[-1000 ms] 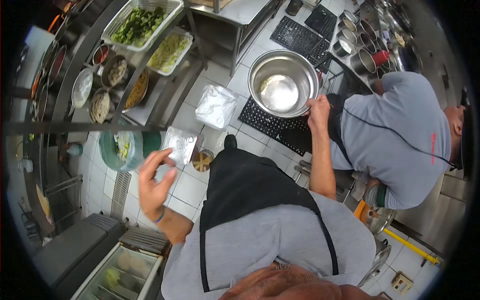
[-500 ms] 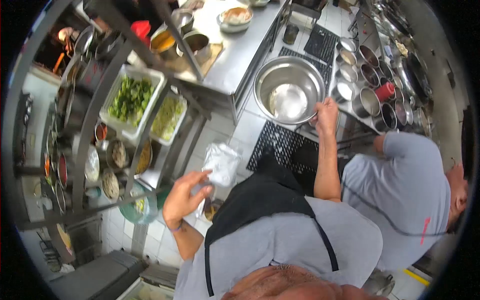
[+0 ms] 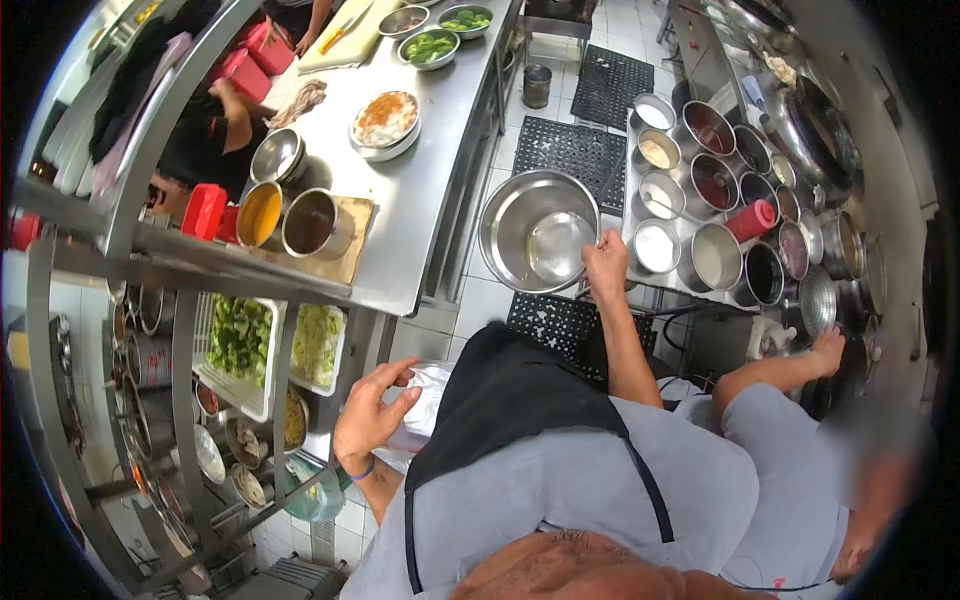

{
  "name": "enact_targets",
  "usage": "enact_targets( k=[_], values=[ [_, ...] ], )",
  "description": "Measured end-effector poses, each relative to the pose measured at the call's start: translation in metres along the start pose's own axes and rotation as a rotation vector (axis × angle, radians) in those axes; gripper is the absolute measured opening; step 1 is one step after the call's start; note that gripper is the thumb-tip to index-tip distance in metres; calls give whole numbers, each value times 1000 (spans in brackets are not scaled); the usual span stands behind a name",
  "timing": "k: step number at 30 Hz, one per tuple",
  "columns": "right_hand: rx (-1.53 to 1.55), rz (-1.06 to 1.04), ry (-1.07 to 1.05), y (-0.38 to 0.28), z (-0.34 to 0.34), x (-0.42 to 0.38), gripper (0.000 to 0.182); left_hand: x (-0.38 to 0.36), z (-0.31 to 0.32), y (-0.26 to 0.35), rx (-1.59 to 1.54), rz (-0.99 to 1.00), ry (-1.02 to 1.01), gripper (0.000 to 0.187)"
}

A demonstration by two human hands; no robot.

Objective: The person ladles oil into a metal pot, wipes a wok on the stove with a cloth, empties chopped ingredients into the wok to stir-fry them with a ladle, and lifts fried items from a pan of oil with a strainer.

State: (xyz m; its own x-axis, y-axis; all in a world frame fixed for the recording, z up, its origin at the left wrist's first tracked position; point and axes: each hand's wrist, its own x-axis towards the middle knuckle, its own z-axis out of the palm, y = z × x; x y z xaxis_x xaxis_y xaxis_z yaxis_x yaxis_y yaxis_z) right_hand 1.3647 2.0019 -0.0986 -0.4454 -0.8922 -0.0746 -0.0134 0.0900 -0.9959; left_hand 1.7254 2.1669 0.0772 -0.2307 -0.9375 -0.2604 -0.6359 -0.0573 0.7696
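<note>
One steel bowl (image 3: 540, 232) hangs over the aisle floor (image 3: 470, 295), between table (image 3: 400, 240) edge and pots (image 3: 716, 260), rim pinched in the right hand (image 3: 606, 265)'s fingers. The left hand (image 3: 375, 415), fingers parted from thumb, nears foil (image 3: 430, 392). More table shows than before, with two greens bowls (image 3: 428, 48).

**Bright Steel, Blackened Corners**

Cool, white light fills the kitchen, seemingly from above. It is strongest on the steel counter (image 3: 400, 215), where glare bleaches the surface nearly white. A bright reflection pools inside the steel bowl (image 3: 540, 232), while the black apron (image 3: 530, 420) swallows most detail. Shadow darkens the space beneath the counter and the right-hand margin. The wide lens bows the shelf frame (image 3: 215, 262) and stretches shapes near the rim, with black closing off the corners. The centre looks fairly crisp; a co-worker's head (image 3: 880, 460) is a soft blur.
</note>
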Motion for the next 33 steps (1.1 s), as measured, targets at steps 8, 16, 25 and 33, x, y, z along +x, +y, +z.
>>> enact_targets(
  k=[8,16,25,33],
  values=[
    [71,289,72,12,7,57,20,161,-46,-14,-83,139,-123,42],
    [141,288,180,-26,45,146,22,335,-111,-10,-124,235,-268,43],
    [31,146,322,-31,63,228,21,520,-75,83,-84,547,-436,30],
    [94,255,355,-31,66,354,19,656,-5,147,-82,624,-186,13]
  ],
)
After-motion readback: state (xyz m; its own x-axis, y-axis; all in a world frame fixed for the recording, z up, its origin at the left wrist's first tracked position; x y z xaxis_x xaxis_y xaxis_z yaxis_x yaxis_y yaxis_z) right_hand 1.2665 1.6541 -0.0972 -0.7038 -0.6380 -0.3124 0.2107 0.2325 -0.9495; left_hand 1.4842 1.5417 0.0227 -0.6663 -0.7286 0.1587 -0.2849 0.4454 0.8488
